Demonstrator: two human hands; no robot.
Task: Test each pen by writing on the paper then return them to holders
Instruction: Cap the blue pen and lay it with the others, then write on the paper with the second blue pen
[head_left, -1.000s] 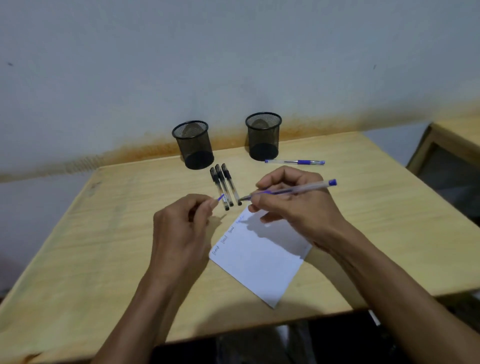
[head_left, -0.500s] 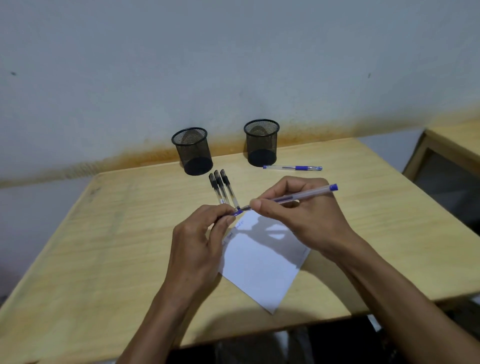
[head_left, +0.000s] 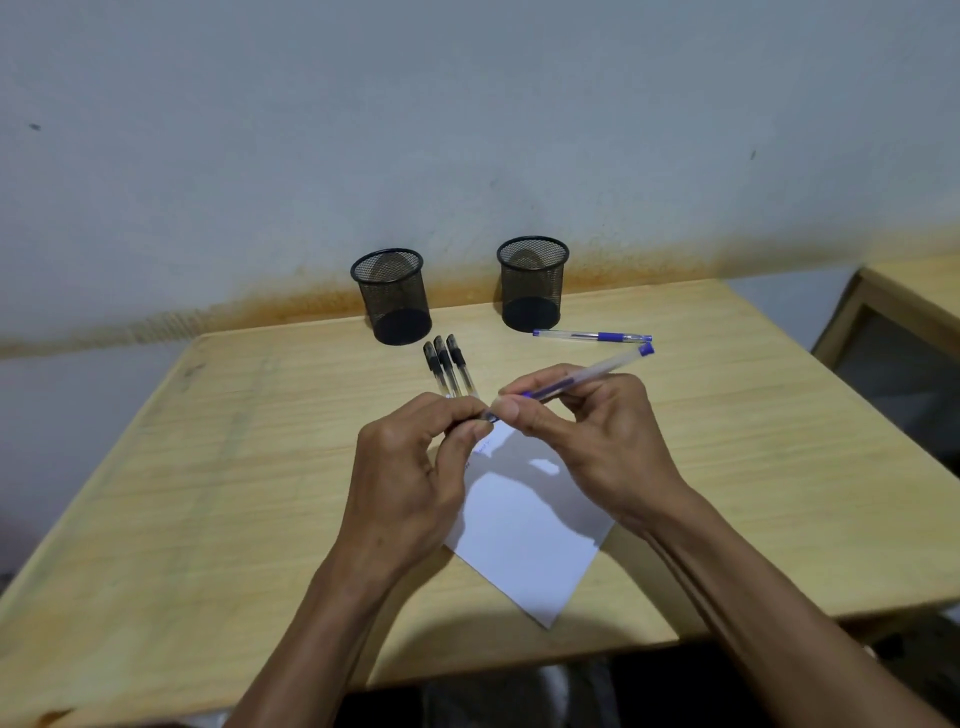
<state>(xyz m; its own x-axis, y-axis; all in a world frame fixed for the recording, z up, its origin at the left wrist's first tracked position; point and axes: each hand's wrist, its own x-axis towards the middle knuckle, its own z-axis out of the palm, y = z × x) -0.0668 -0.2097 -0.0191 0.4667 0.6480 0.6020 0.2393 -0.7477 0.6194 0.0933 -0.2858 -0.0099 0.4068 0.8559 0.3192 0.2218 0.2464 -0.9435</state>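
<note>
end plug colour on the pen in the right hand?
Blue, on a clear barrel; the pen shows best in the head view.

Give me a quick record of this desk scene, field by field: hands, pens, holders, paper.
right hand: grips the blue pen by its barrel
left hand: pinches the blue cap at the pen's tip
black pens: three, lying side by side before the left holder
second blue pen: lying by the right holder
mesh holders: left, right, both hold no pens
paper: on the table, some writing near its far corner

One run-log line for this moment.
right hand: holds blue pen | left hand: pinches cap at tip | holders: no pens visible
</note>
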